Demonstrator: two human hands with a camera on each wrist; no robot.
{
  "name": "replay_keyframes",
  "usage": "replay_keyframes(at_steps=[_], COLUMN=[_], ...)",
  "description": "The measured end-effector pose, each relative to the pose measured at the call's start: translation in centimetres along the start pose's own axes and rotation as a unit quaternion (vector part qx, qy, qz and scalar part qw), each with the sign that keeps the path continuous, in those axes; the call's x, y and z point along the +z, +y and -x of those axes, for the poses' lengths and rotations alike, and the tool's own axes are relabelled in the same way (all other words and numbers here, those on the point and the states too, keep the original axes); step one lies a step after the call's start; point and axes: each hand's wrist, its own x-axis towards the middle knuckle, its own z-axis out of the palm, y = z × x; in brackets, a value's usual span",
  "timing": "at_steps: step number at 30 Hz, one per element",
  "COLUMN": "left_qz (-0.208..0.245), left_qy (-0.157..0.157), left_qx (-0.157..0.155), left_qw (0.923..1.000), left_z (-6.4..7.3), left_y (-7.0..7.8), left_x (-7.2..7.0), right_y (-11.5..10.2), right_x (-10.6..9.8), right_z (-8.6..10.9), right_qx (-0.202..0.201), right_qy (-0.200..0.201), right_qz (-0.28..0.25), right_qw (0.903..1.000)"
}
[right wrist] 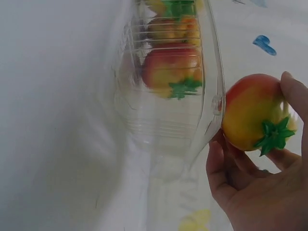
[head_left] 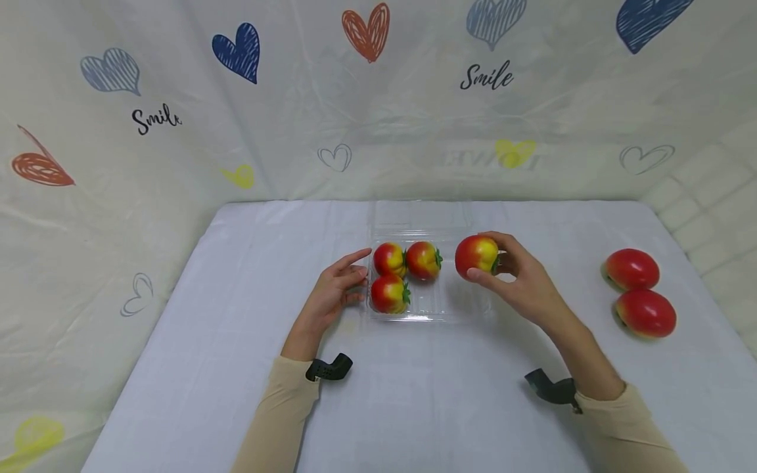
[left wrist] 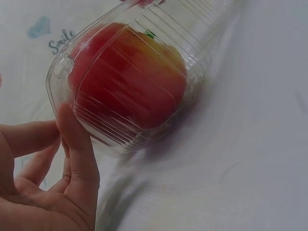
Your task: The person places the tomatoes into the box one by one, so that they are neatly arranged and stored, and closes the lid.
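Observation:
A clear plastic clamshell box (head_left: 452, 309) stands with its lid raised at the back. Three red-and-yellow fruits with green leafy tops lie inside, two in the back row (head_left: 388, 259) (head_left: 422, 261) and one in front (head_left: 388, 293). My left hand (head_left: 334, 289) pinches the box's left rim between thumb and fingers, as the left wrist view shows close up. With its thumb and fingers, my right hand (head_left: 520, 276) holds another such fruit (head_left: 475, 255) above the box's right side. The right wrist view shows this fruit's green star-shaped top (right wrist: 274, 136) facing the palm side.
Two glossy red fruits (head_left: 633, 269) (head_left: 646, 313) lie together at the table's right. A white cloth covers the table (head_left: 378, 401). Behind it hangs a pale curtain (head_left: 414, 98) printed with hearts. Each wrist carries a black camera mount (head_left: 329, 368).

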Motion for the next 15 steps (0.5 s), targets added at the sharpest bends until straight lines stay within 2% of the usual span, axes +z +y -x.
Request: replay_keyframes(at_steps=[15], left_qz=[0.001], left_qy=[0.006], left_qx=[-0.006], left_qw=[1.0000], left_z=[0.10], left_y=[0.06], left_x=[0.08], right_y=[-0.53], right_x=[0.89], right_z=[0.02], right_qx=[-0.013], right_qy=[-0.046], right_qz=[-0.039], right_qw=[0.9981])
